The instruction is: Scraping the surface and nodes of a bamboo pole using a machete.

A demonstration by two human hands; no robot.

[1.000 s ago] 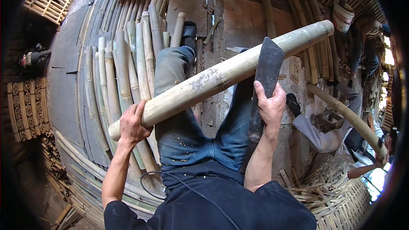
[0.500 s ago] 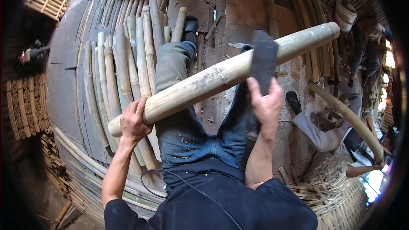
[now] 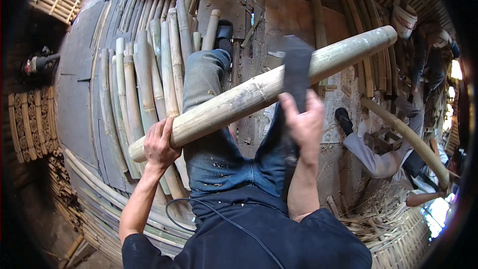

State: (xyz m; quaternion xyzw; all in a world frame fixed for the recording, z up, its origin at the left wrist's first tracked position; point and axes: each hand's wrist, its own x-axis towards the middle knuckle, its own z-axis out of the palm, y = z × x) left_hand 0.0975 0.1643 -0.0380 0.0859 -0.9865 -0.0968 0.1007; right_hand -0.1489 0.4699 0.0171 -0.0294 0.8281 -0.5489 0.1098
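Observation:
A thick, pale bamboo pole (image 3: 234, 103) slants across my lap, its far end raised to the right. My left hand (image 3: 160, 143) is wrapped round the pole near its lower left end. In my right hand (image 3: 304, 123) is a broad, dark machete (image 3: 298, 65), slightly blurred by motion. Its blade crosses the pole right of the middle joint; whether the edge touches the bamboo I cannot tell. The machete's lower part runs back beside my right forearm. Beneath the pole are my spread legs in jeans (image 3: 219, 164), with pale chips on them.
Several bamboo poles (image 3: 148, 94) lie side by side to my left. Split strips and shavings (image 3: 383, 224) are heaped at the lower right, beside a woven basket. Another person (image 3: 373, 157) sits at the right near a long pole (image 3: 408, 137). A thin cable (image 3: 224, 214) crosses my shirt.
My right hand and the machete have shifted left along the pole. My left hand has moved very slightly right with the pole's lower end, keeping its hold.

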